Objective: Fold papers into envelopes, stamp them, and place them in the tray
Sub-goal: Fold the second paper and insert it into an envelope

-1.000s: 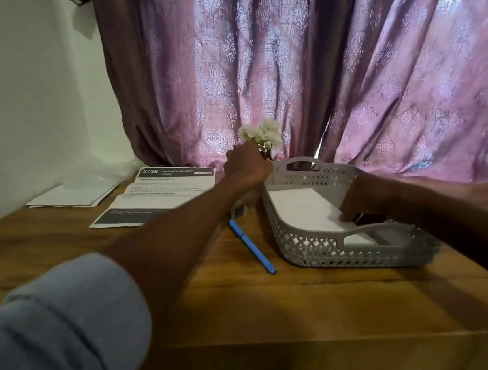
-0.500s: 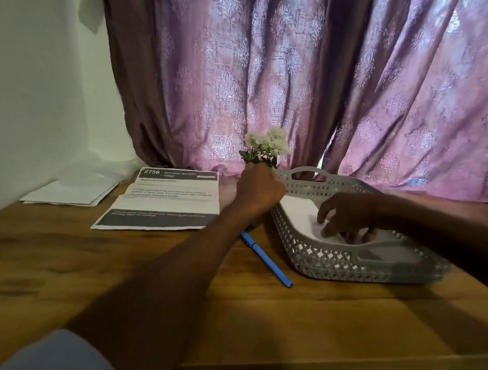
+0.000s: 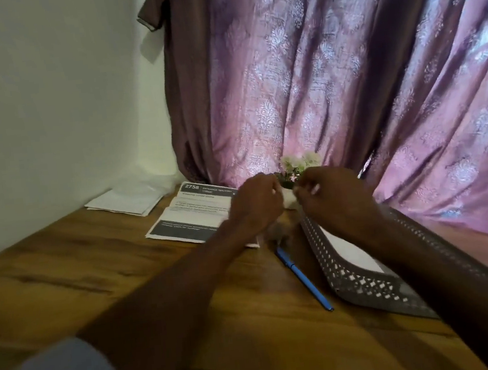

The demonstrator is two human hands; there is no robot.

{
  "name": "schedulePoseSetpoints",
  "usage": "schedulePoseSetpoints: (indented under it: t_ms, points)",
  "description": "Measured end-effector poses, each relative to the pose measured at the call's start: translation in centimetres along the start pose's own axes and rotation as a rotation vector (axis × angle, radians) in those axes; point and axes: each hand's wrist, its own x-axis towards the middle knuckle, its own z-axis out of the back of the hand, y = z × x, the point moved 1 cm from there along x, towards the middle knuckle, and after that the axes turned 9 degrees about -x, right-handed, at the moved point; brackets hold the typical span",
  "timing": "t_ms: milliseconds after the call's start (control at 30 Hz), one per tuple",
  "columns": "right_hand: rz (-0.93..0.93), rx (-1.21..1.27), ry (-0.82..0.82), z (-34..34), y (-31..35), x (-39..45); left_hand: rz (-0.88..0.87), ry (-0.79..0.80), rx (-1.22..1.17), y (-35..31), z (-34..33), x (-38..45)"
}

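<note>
My left hand (image 3: pixel 254 205) and my right hand (image 3: pixel 336 197) are raised close together at the back of the wooden table (image 3: pixel 252 328), just in front of a small flower pot (image 3: pixel 296 168). The fingers of both hands are curled toward each other. Motion blur hides whether they hold anything. A blurred grey object (image 3: pixel 278 235) shows below my left hand. The grey lattice tray (image 3: pixel 365 288) stands under my right forearm with a white envelope (image 3: pixel 349 253) lying in it. A printed sheet (image 3: pixel 191 214) lies left of my hands.
A blue pen (image 3: pixel 304 281) lies on the table just left of the tray. A stack of white papers (image 3: pixel 124 202) sits in the far left corner by the wall. A purple curtain (image 3: pixel 331 85) hangs behind the table.
My right hand has lifted out of the tray and moved left to meet my left hand by the flowers. My left hand has risen a little. The camera has tilted up.
</note>
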Motion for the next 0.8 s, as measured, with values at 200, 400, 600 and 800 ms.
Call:
schedulePoseSetpoints:
  t_ms: [200,400,600,800]
  points:
    - [0.076,0.142,0.175,-7.3,9.0,1.1,0.162,-0.069,0.389,8.9,12.0,-4.2]
    - [0.053,0.052,0.401,-14.0,11.4,1.7,0.323,-0.034,0.725,10.9,13.0,-4.3]
    - [0.055,0.095,0.476,-15.2,9.7,1.7,0.413,0.061,0.656,11.2,11.6,-4.0]
    - [0.016,0.121,0.522,-15.7,10.2,1.7,0.576,-0.012,0.434,11.4,11.9,-3.2]
